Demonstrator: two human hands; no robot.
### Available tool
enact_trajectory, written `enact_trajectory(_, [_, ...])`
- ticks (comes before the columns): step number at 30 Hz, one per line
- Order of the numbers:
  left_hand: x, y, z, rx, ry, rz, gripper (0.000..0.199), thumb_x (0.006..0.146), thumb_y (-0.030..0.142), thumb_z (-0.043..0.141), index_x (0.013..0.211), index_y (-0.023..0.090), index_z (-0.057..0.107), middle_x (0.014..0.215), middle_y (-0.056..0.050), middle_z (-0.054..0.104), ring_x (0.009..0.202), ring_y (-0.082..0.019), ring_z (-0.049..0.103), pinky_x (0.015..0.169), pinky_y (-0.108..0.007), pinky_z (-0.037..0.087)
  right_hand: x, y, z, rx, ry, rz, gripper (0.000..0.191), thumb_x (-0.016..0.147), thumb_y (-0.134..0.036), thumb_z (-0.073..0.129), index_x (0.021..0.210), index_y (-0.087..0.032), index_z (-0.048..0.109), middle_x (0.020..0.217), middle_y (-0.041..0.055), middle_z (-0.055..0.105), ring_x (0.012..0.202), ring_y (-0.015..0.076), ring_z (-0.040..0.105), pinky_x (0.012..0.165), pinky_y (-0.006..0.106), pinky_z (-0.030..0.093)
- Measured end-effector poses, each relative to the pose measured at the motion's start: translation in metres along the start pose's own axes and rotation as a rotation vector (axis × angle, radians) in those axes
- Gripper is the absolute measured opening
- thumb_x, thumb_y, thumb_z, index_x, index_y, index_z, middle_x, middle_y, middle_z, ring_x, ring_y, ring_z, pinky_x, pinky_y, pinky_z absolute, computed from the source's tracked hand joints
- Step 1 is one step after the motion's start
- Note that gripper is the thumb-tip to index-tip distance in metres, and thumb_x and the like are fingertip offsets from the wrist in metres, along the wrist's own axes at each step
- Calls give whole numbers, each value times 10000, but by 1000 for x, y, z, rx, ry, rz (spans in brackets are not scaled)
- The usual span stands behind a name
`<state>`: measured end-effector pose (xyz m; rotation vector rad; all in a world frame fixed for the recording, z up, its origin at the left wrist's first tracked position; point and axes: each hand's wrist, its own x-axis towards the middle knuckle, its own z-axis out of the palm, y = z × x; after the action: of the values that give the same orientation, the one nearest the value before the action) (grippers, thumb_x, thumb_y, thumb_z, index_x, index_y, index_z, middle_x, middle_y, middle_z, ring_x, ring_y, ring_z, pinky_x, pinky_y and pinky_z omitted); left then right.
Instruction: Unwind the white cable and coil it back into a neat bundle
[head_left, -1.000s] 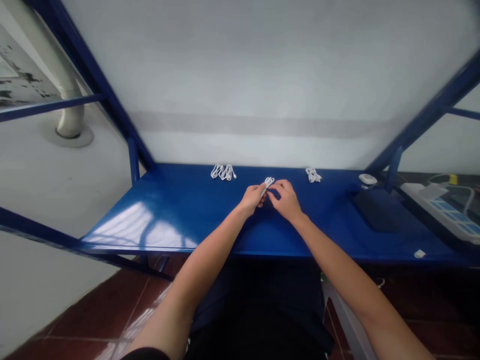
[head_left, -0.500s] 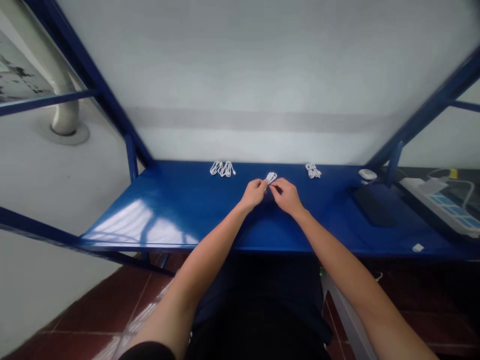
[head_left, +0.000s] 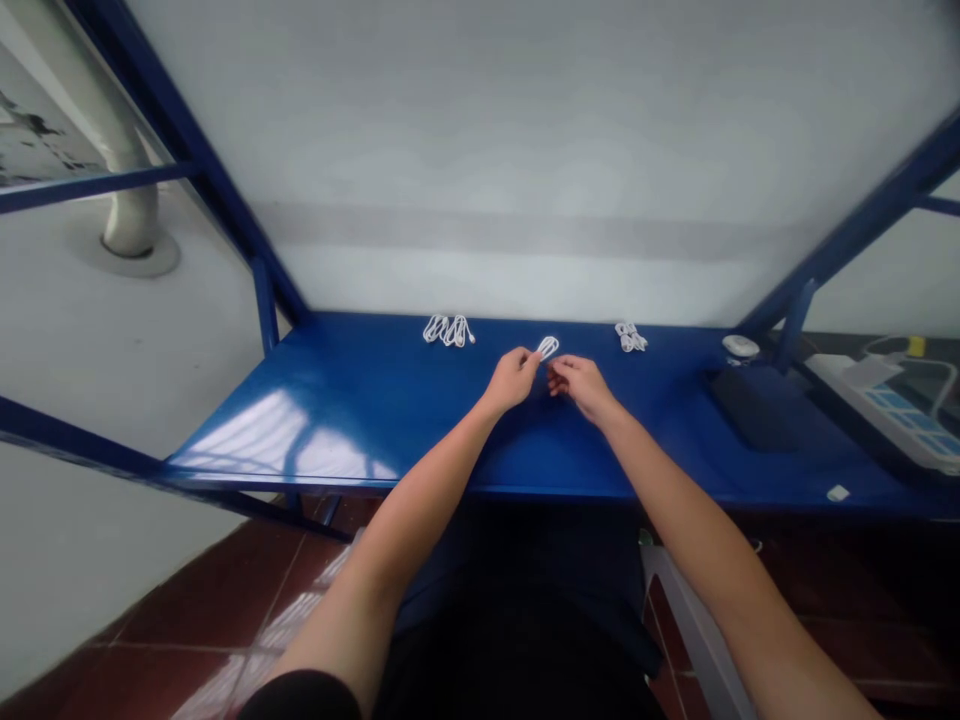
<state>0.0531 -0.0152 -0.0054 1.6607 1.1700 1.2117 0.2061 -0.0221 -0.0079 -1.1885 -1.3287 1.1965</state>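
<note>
A small looped bundle of white cable (head_left: 550,346) sticks up from the fingers of my left hand (head_left: 513,378), which pinches its lower end above the middle of the blue table (head_left: 360,385). Just to the right, my right hand (head_left: 585,386) has its thumb and fingertips drawn together, a small gap away from the bundle. Whatever those fingertips may hold is too small to make out. Two folded white cables (head_left: 448,331) lie side by side near the table's back edge, left of my hands. Another white cable bundle (head_left: 631,337) rests at the back to the right.
On the right side lie a rounded white object (head_left: 740,347), a dark flat pad (head_left: 752,408) and a small white piece (head_left: 838,493) by the front edge. A white power strip (head_left: 885,410) with cords stands beyond. Blue frame posts (head_left: 265,310) rise at both ends.
My right hand has drawn slightly away from the cable bundle, and its fingers have come apart from my left hand. The bundle stays in my left hand. The view has shifted a little.
</note>
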Motion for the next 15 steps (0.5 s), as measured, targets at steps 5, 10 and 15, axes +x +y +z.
enact_trajectory(5, [6, -8, 0, -75, 3, -139, 340, 901, 366, 462, 618, 180, 496, 526, 40, 467, 493, -90, 420, 514, -215, 325, -2, 6, 0, -531, 54, -505, 199, 788, -249, 599, 975, -194, 639, 877, 58, 646, 672, 167, 589, 654, 333, 516])
enact_trajectory(10, [3, -8, 1, -43, -27, -140, 348, 879, 376, 496, 591, 181, 483, 516, 42, 469, 492, -91, 412, 518, -221, 320, -5, 0, -1, -721, 31, -643, 133, 852, -254, 551, 872, -191, 667, 823, 65, 652, 719, 188, 598, 719, 349, 500])
enact_trajectory(15, [0, -2, -2, 63, -56, -59, 336, 886, 333, 486, 586, 180, 486, 533, 29, 497, 535, -102, 437, 545, -228, 330, -3, -2, -2, -596, 6, -472, 203, 855, -356, 587, 748, -201, 661, 711, 48, 656, 666, 193, 606, 665, 342, 502])
